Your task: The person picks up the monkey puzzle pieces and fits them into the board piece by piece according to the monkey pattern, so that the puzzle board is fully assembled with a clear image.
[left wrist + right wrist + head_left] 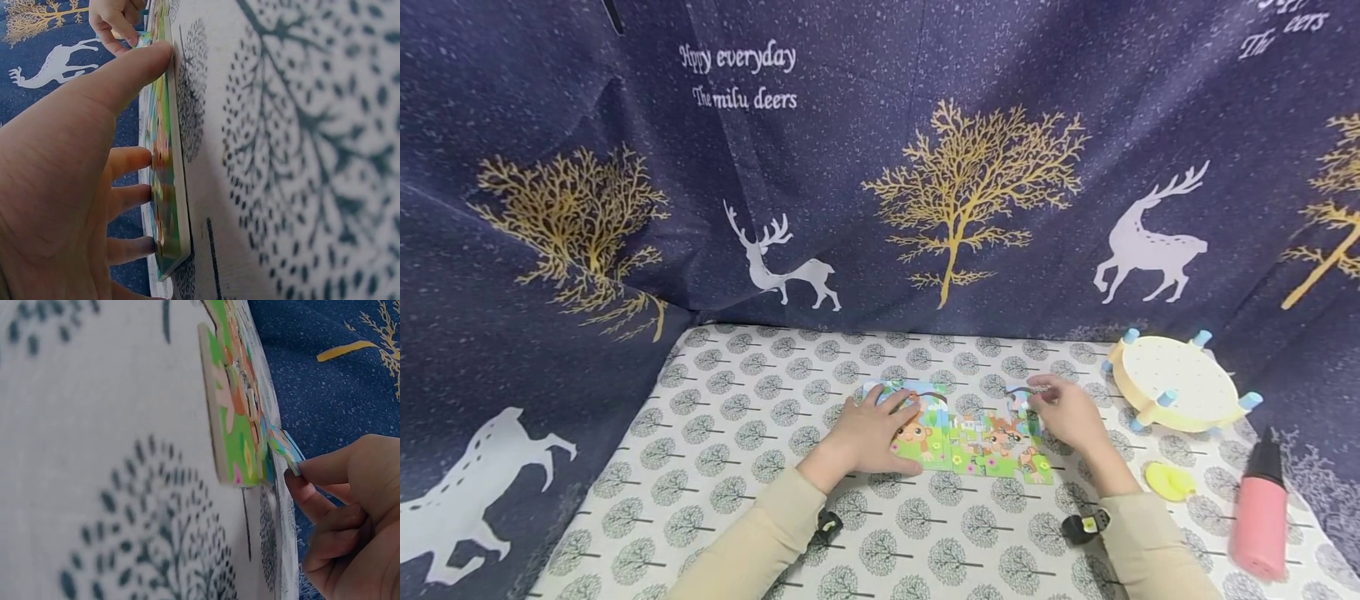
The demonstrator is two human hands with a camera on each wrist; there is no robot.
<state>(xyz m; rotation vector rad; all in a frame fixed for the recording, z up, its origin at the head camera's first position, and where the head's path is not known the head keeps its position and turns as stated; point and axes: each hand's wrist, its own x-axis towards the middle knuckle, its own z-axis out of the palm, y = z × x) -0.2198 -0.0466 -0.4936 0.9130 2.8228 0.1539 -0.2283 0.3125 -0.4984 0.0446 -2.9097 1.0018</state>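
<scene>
A jigsaw puzzle (967, 450) with cartoon animals on green grass lies on the patterned cloth. My left hand (871, 432) spreads over its left part, fingertips and thumb resting on the picture; in the left wrist view its fingers (132, 195) press the puzzle's face. My right hand (1070, 414) pinches a puzzle piece (286, 450) between thumb and index finger. That piece, light blue with a dark brown curve on top, is held tilted at the puzzle's upper right. Part of the left side of the puzzle is hidden under my left hand.
To the right stands a round cream tray-like toy (1176, 383) with blue-tipped pegs. Nearer lie a small yellow object (1169, 482) and a pink bottle (1260, 517) with a black nozzle. A dark blue curtain (842, 167) with deer and trees hangs behind the table.
</scene>
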